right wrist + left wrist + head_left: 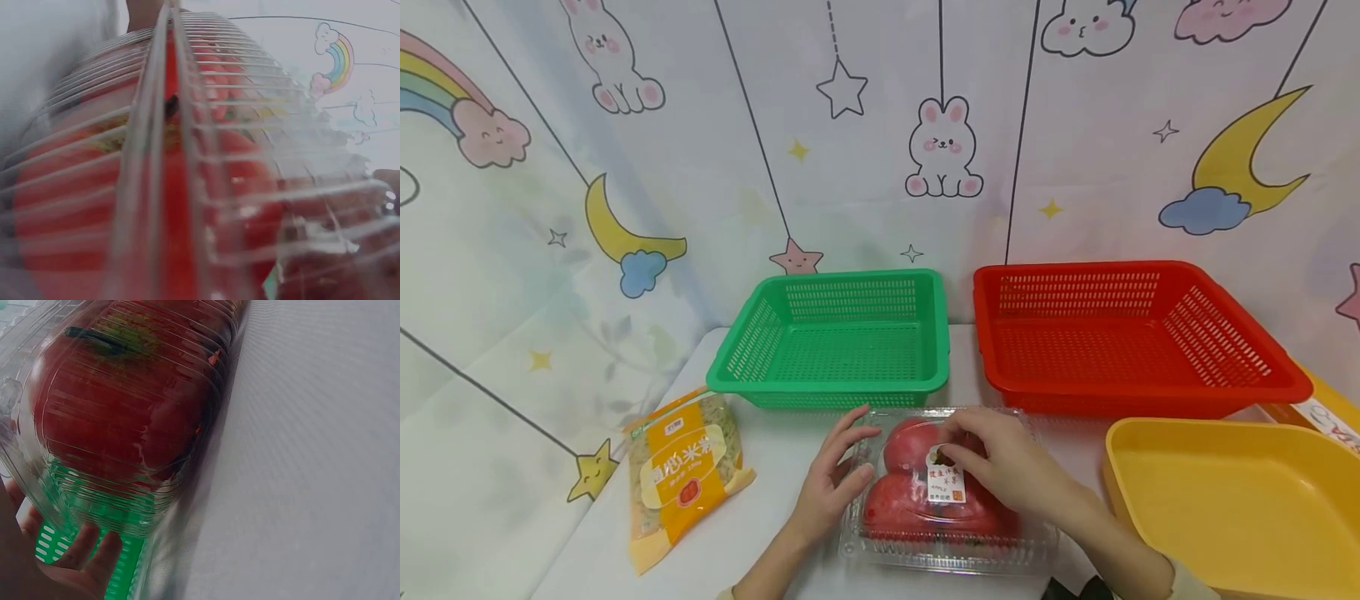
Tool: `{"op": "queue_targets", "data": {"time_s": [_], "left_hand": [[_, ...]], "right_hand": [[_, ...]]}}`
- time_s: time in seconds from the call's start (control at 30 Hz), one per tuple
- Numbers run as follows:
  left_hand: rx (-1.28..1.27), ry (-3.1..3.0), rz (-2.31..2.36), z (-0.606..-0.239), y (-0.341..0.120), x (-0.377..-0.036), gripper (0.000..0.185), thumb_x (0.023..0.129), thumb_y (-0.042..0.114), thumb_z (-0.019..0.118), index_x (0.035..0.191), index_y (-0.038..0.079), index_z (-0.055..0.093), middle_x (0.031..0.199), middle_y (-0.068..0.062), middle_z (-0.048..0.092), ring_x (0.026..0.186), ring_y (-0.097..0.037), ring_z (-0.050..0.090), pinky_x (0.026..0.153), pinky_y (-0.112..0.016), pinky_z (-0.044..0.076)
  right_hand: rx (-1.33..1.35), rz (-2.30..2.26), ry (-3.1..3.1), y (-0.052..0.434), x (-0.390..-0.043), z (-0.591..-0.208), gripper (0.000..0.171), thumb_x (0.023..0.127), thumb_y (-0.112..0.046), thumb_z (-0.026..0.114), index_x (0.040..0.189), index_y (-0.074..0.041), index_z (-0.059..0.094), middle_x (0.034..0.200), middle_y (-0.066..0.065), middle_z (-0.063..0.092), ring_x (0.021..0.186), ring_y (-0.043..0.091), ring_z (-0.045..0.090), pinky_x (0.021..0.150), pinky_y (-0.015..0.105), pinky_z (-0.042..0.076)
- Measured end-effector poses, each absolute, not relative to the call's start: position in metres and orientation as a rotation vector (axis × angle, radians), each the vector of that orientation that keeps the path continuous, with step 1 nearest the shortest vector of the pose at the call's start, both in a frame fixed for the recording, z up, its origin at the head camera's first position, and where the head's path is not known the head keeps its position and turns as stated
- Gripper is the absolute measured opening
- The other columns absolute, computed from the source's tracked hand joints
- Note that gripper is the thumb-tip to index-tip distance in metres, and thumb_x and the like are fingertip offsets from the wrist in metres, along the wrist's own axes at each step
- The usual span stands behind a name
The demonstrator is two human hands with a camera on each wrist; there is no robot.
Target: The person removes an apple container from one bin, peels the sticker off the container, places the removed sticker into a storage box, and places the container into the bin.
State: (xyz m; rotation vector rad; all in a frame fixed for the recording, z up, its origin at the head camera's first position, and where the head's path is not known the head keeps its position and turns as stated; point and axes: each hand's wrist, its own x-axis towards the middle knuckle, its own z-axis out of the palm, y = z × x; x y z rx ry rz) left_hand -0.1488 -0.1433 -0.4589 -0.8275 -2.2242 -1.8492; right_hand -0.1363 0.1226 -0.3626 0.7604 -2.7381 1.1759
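A clear plastic clamshell box of red tomatoes (917,508) lies on the white table near the front edge, with a white price label (946,485) on its lid. My left hand (848,454) lies against the box's left side, fingers fairly straight. Over the lid, my right hand (992,462) rests with curled fingers, its fingertips pressing down just above the label. The left wrist view shows the tomato box (125,406) from very close, with the left hand's fingers (87,553) behind it. The ribbed tomato box (187,175) fills the right wrist view.
A green basket (842,379) and a red basket (1135,392) stand behind the box. To the right is a yellow tray (1232,442), with an orange box (1326,412) behind it. A yellow noodle packet (685,471) lies at the left.
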Motion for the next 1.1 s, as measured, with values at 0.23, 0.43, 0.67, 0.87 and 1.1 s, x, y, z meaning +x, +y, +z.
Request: {"op": "queue_targets", "data": {"time_s": [0.23,0.43,0.67,0.87,1.1], "left_hand": [[-0.806,-2.226,-1.857,-0.459,-0.143,-0.147,0.040,0.095,0.008,0.056,0.134,0.012,0.059,0.159,-0.009,0.033,0.143,-0.040,0.031,0.098,-0.065,0.039],[-0.820,-2.219,-1.866,-0.458,-0.142,-0.147,0.040,0.096,0.007,0.055,0.135,0.012,0.058,0.160,-0.010,0.032,0.139,-0.047,0.034,0.098,-0.063,0.039],[-0.825,-2.226,-1.871,-0.457,-0.141,-0.148,0.040,0.096,0.006,0.055,0.135,0.012,0.058,0.160,-0.010,0.032,0.139,-0.048,0.033,0.099,-0.062,0.039],[-0.810,-2.241,-1.875,-0.456,-0.141,-0.148,0.040,0.096,0.006,0.055,0.135,0.012,0.058,0.160,-0.010,0.032,0.142,-0.044,0.031,0.099,-0.061,0.040],[-0.781,-2.265,-1.858,-0.457,-0.142,-0.148,0.040,0.096,0.007,0.055,0.135,0.015,0.059,0.160,-0.007,0.033,0.141,-0.039,0.034,0.100,-0.056,0.042]], "right_hand": [[0.808,1.440,-2.704,0.134,-0.135,-0.350,0.010,0.093,-0.012,0.073,0.096,-0.018,0.067,0.083,-0.010,0.066,0.074,0.014,0.060,0.066,0.027,0.055],[0.662,1.503,-2.670,0.159,-0.131,-0.332,0.010,0.094,-0.013,0.073,0.102,-0.014,0.067,0.089,-0.005,0.067,0.074,0.021,0.061,0.064,0.029,0.057],[0.608,1.488,-2.650,0.199,-0.124,-0.328,0.010,0.096,-0.008,0.068,0.106,-0.009,0.068,0.093,-0.002,0.067,0.080,0.022,0.062,0.070,0.025,0.056],[0.471,1.397,-2.779,0.248,-0.114,-0.332,0.012,0.097,-0.006,0.066,0.109,-0.007,0.068,0.092,-0.001,0.068,0.080,0.018,0.062,0.068,0.024,0.055],[0.211,1.342,-3.014,0.307,-0.115,-0.343,0.023,0.102,-0.018,0.062,0.117,-0.002,0.063,0.101,0.004,0.067,0.083,0.014,0.062,0.070,0.025,0.056]]}}
